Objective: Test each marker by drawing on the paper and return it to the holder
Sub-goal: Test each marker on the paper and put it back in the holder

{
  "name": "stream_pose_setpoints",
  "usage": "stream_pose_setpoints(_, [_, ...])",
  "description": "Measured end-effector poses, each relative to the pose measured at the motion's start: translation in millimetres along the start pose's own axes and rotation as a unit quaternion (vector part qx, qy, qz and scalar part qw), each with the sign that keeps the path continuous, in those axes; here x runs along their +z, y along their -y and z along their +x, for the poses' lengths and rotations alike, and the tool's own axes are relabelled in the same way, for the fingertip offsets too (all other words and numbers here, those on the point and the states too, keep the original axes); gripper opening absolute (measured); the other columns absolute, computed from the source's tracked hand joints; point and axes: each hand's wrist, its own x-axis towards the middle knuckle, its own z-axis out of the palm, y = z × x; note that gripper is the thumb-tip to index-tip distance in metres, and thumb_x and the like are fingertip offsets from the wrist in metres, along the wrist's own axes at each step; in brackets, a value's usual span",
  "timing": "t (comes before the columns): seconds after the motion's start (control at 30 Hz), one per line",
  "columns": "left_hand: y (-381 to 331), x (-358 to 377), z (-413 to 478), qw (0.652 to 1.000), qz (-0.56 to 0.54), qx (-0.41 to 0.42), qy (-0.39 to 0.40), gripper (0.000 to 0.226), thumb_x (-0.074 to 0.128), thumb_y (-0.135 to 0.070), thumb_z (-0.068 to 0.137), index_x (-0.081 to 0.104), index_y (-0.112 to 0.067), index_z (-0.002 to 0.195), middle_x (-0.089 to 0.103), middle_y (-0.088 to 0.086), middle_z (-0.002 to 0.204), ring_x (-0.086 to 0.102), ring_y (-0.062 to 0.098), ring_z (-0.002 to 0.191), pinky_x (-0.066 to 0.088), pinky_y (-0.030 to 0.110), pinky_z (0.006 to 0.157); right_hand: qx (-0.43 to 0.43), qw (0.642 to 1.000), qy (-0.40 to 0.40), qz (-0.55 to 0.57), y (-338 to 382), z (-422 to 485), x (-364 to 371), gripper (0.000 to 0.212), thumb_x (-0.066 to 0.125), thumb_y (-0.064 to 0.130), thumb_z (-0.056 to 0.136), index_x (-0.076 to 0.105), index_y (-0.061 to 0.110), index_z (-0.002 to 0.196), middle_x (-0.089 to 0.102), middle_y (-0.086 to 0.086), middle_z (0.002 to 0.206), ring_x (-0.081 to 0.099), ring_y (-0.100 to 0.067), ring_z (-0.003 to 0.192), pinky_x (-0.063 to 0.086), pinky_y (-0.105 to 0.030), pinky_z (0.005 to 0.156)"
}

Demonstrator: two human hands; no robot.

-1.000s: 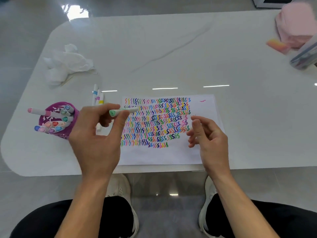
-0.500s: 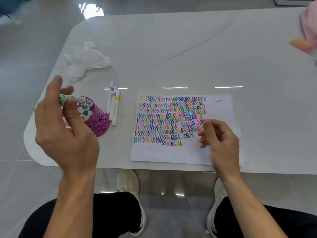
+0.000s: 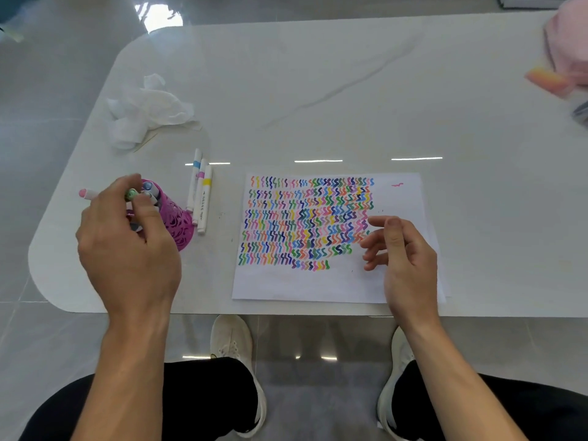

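Note:
A magenta lattice holder stands at the table's left front with several capped markers in it. My left hand hovers over its mouth and pinches a green-capped marker between thumb and fingers, its cap among the other marker caps. A pink-capped marker sticks out to the left past my hand. The white paper lies in front of me, covered with rows of coloured squiggles. My right hand floats above the paper's right part, fingers loosely curled, holding nothing.
Three white markers lie side by side on the table just right of the holder. Crumpled white tissue sits behind it. A pink bundle and an orange-pink block are at the far right. The table's front edge runs just under the paper.
My left hand carried the green-capped marker from over the paper's left edge to the holder and lowered it among the others. The right hand stayed over the paper.

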Motion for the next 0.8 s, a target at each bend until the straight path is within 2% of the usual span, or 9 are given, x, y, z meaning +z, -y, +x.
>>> stream_pose_setpoints(0.1, [2.9, 2.0, 0.9, 1.0, 0.0, 0.011, 0.004, 0.039, 0.039, -0.025, 0.1, 0.063, -0.015, 0.129, 0.066, 0.008, 0.126, 0.06, 0.028, 0.112, 0.052, 0.054, 0.096, 0.001, 1.0, -0.001, 0.0, 0.1, 0.3, 0.2, 0.043, 0.042, 0.05, 0.1, 0.071, 0.019, 0.108, 0.071, -0.002, 0.081, 0.064, -0.016, 0.069, 0.056, -0.026, 0.061])
stream_pose_setpoints(0.23, [5.0, 3.9, -0.5, 0.999, 0.008, 0.032, 0.001, 0.035, 0.046, -0.022, 0.1, 0.061, -0.015, 0.131, 0.063, 0.006, 0.131, 0.057, 0.026, 0.118, 0.052, 0.053, 0.096, 0.007, 1.0, 0.004, 0.004, -1.1, -0.7, -0.5, 0.037, 0.043, 0.045, 0.103, 0.071, 0.02, 0.107, 0.071, -0.001, 0.08, 0.063, -0.016, 0.068, 0.056, -0.027, 0.06])
stream_pose_setpoints(0.33, [2.2, 4.9, -2.4, 0.998, -0.006, 0.057, -0.01, 0.035, 0.051, -0.021, 0.1, 0.06, -0.014, 0.133, 0.062, 0.007, 0.132, 0.056, 0.025, 0.121, 0.052, 0.052, 0.098, 0.009, 1.0, 0.006, 0.0, -1.6, -1.1, -1.1, 0.04, 0.043, 0.048, 0.1, 0.071, 0.019, 0.107, 0.071, -0.001, 0.081, 0.063, -0.016, 0.068, 0.056, -0.028, 0.061])
stream_pose_setpoints(0.47, [-7.0, 8.8, -11.1, 0.989, -0.025, 0.143, -0.03, 0.03, 0.054, -0.005, 0.097, 0.064, -0.004, 0.125, 0.065, 0.015, 0.125, 0.055, 0.028, 0.118, 0.048, 0.045, 0.102, 0.01, 1.0, 0.006, -0.003, -1.3, -2.1, -5.0, 0.043, 0.043, 0.049, 0.098, 0.07, 0.018, 0.108, 0.071, 0.002, 0.08, 0.064, -0.015, 0.069, 0.056, -0.027, 0.061])
stream_pose_setpoints(0.63, [-10.0, 18.8, -16.7, 0.968, -0.006, 0.246, -0.053, 0.025, 0.055, 0.001, 0.095, 0.068, 0.001, 0.117, 0.069, 0.019, 0.117, 0.055, 0.03, 0.115, 0.049, 0.058, 0.097, 0.007, 1.0, -0.002, -0.004, -2.0, -2.5, -11.6, 0.035, 0.045, 0.042, 0.107, 0.071, 0.018, 0.108, 0.071, 0.002, 0.08, 0.063, -0.015, 0.068, 0.055, -0.026, 0.062])
stream_pose_setpoints(0.8, [-13.5, 22.7, -25.5, 0.956, -0.017, 0.289, -0.048, 0.023, 0.054, 0.001, 0.097, 0.07, 0.002, 0.114, 0.07, 0.019, 0.113, 0.06, 0.033, 0.112, 0.049, 0.047, 0.099, 0.009, 1.0, -0.004, -0.008, -1.6, -2.6, -13.0, 0.034, 0.045, 0.038, 0.107, 0.071, 0.017, 0.109, 0.071, 0.002, 0.08, 0.063, -0.014, 0.069, 0.055, -0.025, 0.062])
